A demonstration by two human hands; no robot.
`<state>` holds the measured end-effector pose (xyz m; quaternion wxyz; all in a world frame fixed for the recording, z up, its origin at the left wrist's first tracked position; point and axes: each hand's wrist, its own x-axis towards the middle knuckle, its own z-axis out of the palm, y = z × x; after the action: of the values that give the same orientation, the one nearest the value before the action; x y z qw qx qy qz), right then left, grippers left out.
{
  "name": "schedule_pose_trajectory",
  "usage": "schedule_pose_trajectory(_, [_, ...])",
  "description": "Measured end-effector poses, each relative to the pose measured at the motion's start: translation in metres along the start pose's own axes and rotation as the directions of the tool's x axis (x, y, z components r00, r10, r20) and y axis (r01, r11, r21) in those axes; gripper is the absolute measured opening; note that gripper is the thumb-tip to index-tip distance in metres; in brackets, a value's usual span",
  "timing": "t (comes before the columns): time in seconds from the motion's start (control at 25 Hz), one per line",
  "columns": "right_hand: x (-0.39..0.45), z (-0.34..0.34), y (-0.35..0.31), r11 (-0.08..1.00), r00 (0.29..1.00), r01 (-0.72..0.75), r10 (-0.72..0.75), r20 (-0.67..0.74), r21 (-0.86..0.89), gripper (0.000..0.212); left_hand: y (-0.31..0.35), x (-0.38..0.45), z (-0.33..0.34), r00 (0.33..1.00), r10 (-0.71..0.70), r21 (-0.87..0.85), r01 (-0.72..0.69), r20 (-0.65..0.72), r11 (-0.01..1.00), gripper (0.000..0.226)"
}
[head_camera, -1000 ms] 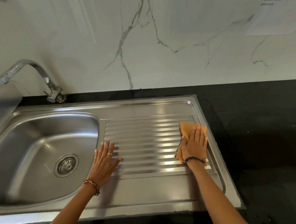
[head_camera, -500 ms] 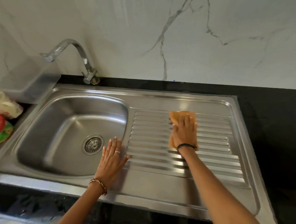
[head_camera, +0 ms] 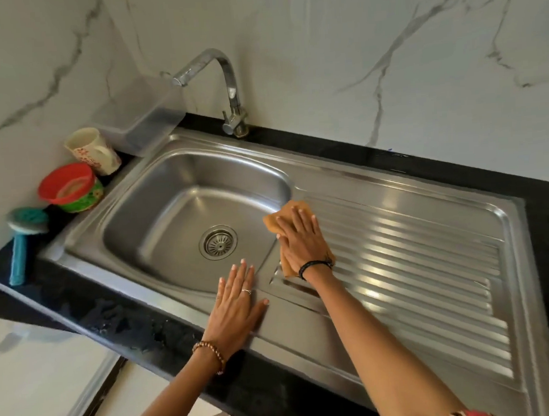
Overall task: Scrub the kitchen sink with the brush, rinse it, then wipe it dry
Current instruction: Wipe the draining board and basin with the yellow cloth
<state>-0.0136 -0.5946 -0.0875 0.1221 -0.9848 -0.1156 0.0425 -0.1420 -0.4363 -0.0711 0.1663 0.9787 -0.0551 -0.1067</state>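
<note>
The marble-veined wall [head_camera: 321,44] fills the top of the view, meeting a black desk [head_camera: 457,171] that carries a stainless steel sink [head_camera: 404,354] set slantwise across the picture. The sink has a deep basin [head_camera: 176,194] on the left with a round drain [head_camera: 218,242] in its floor, and a ribbed draining board [head_camera: 430,262] on the right. A chrome tap [head_camera: 223,82] rises at the back edge, its spout turned leftward over a clear plastic box [head_camera: 142,116] that leans in the corner.

The right hand [head_camera: 300,238] lies flat, fingers straight and together, pressing an orange cloth [head_camera: 283,212] onto the near-left part of the draining board, just beside the basin's rim — the cloth shows beyond the fingertips and under the wrist, which wears a dark band. Its grip is open, not curled round the cloth. The left hand [head_camera: 235,302] rests palm-down on the sink's front ledge, fingers spread and straight, holding nothing; it wears a ring and a beaded bracelet.

On the desk left of the basin stand a cream mug [head_camera: 93,151], a red and green tub [head_camera: 72,188] and — nearest the front edge — the teal brush [head_camera: 21,242], head up against the wall, well apart from both hands.
</note>
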Motion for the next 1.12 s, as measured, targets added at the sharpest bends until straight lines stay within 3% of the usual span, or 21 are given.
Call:
schedule_pose_trajectory(0.16, [-0.043, -0.004, 0.017, 0.999, 0.999, -0.041, 0.041, 0.008, 0.025, 0.063, 0.018, -0.01, 0.016, 0.998, 0.05, 0.027, -0.049, -0.032, 0.998, 0.086])
schedule_pose_trajectory(0.36, [-0.093, -0.027, 0.093, 0.96, 0.96, -0.279, 0.279, -0.013, -0.011, 0.051, 0.017, -0.011, 0.027, 0.993, 0.035, 0.059, -0.029, -0.109, 0.998, 0.09])
schedule_pose_trajectory(0.64, [-0.19, -0.044, 0.189, 0.746, 0.741, -0.665, 0.663, -0.107, 0.021, 0.053, 0.017, -0.014, 0.028, 0.993, 0.054, 0.026, -0.052, -0.102, 0.998, 0.084])
schedule_pose_trajectory(0.92, [-0.201, -0.026, 0.132, 0.578, 0.565, -0.809, 0.814, -0.135, 0.106, 0.056, 0.013, -0.015, 0.025, 0.986, 0.127, -0.095, -0.138, -0.112, 0.986, 0.08])
schedule_pose_trajectory(1.0, [-0.177, -0.024, 0.113, 0.586, 0.575, -0.8, 0.81, -0.118, 0.129, 0.055, 0.009, -0.018, 0.023, 0.982, 0.141, -0.071, -0.151, -0.127, 0.986, 0.076])
schedule_pose_trajectory(1.12, [-0.124, -0.017, 0.068, 0.711, 0.707, -0.688, 0.701, -0.087, 0.146, 0.053, -0.002, -0.022, 0.017, 0.98, 0.097, -0.037, -0.105, -0.173, 0.994, 0.075])
